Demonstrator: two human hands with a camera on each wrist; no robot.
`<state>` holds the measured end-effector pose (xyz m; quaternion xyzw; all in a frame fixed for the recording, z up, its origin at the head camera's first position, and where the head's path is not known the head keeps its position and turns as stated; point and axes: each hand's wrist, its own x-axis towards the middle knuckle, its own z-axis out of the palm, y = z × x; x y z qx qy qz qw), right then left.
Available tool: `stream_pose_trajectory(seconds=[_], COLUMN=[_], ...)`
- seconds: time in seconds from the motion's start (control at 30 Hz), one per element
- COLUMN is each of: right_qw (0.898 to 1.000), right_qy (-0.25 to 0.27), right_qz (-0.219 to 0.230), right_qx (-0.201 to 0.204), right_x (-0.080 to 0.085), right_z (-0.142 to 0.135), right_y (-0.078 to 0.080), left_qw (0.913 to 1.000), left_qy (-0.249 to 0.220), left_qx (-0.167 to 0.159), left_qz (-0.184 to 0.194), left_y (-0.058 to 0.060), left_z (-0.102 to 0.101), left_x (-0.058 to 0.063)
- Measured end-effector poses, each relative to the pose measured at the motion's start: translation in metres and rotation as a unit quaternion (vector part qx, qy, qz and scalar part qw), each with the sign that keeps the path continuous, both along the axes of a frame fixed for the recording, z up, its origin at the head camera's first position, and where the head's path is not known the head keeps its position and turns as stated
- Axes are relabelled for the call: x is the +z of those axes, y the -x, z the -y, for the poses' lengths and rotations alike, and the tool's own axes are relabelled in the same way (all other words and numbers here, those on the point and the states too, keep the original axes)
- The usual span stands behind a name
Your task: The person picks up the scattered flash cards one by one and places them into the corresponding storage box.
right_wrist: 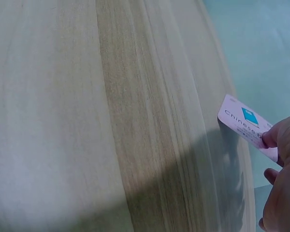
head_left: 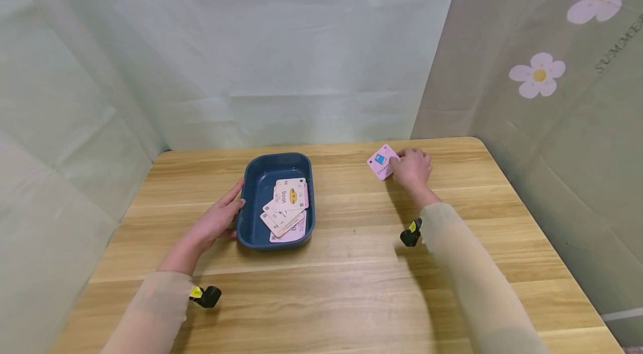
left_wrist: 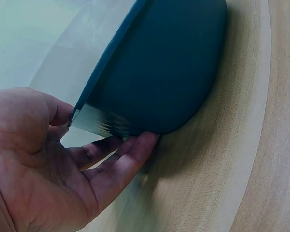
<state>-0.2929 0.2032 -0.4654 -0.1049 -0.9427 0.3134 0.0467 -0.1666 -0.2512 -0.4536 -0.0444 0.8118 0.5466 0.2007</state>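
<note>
My right hand (head_left: 413,167) pinches a pink flashcard (head_left: 380,159) by its right side, near the table's far edge. A blue book picture and the word "Chinese" show on the card; thumb and fingertips hide the rest of its text. In the right wrist view the flashcard (right_wrist: 241,121) is tilted, its shadow falling on the wood. My left hand (head_left: 219,219) grips the left side of a dark blue tray (head_left: 256,175). In the left wrist view the thumb is at the rim of the tray (left_wrist: 159,72) and the fingers reach its lower side.
Several flashcards (head_left: 291,196) lie overlapping inside the tray, the top one reading "boat" with a yellow picture. Around the wooden table (head_left: 341,287) hang pale cloth sheets (head_left: 301,52), close behind its far edge. Each wrist wears a small black camera (head_left: 208,296).
</note>
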Motion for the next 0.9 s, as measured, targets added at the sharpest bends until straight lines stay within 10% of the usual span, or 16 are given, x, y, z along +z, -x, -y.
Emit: stream_pose_trajectory(seconds=[0.9], right_qw=[0.995], right_qy=[0.103], right_qz=[0.011], right_qx=[-0.013], right_x=[0.0098], right_z=[-0.0103], right_y=[-0.0021], left_qw=[1.0000], left_qy=[-0.003], left_qx=[0.000], left_qz=[-0.001], left_y=[-0.0016], left_z=[-0.0010], left_x=[0.0017])
